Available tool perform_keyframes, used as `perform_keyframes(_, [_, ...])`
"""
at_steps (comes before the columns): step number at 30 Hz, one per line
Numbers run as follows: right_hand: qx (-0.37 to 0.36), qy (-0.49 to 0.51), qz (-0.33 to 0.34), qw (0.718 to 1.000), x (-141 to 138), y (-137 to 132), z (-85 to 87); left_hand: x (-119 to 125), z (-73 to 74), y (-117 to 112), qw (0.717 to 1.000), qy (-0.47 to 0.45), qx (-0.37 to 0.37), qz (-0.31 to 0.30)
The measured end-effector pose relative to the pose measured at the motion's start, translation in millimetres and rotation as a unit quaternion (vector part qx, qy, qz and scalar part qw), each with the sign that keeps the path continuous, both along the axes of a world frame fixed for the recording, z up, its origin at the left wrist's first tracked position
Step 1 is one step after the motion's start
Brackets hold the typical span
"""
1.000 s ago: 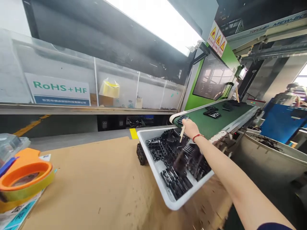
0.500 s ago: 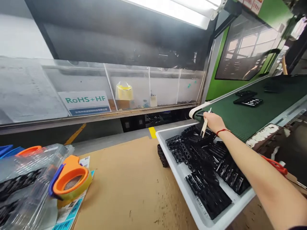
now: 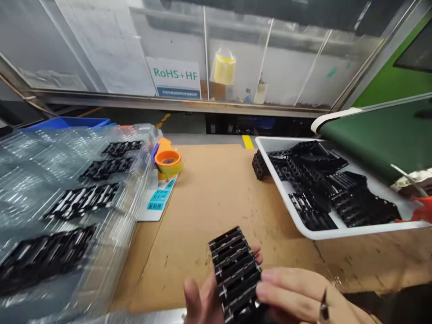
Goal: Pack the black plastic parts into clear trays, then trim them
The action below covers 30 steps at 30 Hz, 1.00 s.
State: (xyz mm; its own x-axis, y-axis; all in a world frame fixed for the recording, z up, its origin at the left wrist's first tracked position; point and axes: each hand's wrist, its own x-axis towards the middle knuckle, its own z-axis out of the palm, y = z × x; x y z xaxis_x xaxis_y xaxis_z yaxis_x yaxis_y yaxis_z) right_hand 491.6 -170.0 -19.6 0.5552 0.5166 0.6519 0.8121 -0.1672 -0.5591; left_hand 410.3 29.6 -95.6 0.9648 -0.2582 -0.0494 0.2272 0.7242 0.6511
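A black slotted plastic part (image 3: 236, 274) is held tilted over the front of the cardboard. My left hand (image 3: 207, 301) supports it from the left and beneath, fingertips showing behind its right edge and the thumb standing apart. My right hand (image 3: 300, 292) presses its fingertips on the part's right edge. From this hand a slim tool with a pointed dark tip (image 3: 324, 308) sticks up; its handle is hidden. To the right, a white tray (image 3: 297, 227) contains several similar black parts (image 3: 351, 193). At left, clear plastic blister trays (image 3: 111, 252) hold black parts in rows.
Cardboard (image 3: 209, 193) covers the table. An orange tape dispenser (image 3: 167, 158) lies beside a printed card (image 3: 158, 202). A black part (image 3: 259, 165) stands against the white tray's left side. The green conveyor belt (image 3: 381, 135) is behind the tray; red-handled cutters (image 3: 423, 209) rest at its right.
My right hand has come from the tray by the belt to the front middle. My left hand and the held black part have entered view. The camera has turned left and down.
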Motion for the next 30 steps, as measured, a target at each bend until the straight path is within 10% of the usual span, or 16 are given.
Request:
perform_keyframes(4, [0.024,0.004,0.040,0.999,-24.2,2.6,-26.8,-20.7,-0.1,-13.6,0.995,0.030,-0.086,0.045])
perform_keyframes(13, [0.218,0.290,-0.032,0.931,-51.7,11.3,-34.8,-36.7,3.8,-25.2,0.977,-0.029,0.203,0.053])
perform_keyframes(30, [0.265,0.388,-0.090,0.878,-62.3,-12.5,-33.0,-23.8,-13.5,-40.6,0.962,-0.100,0.170,0.187])
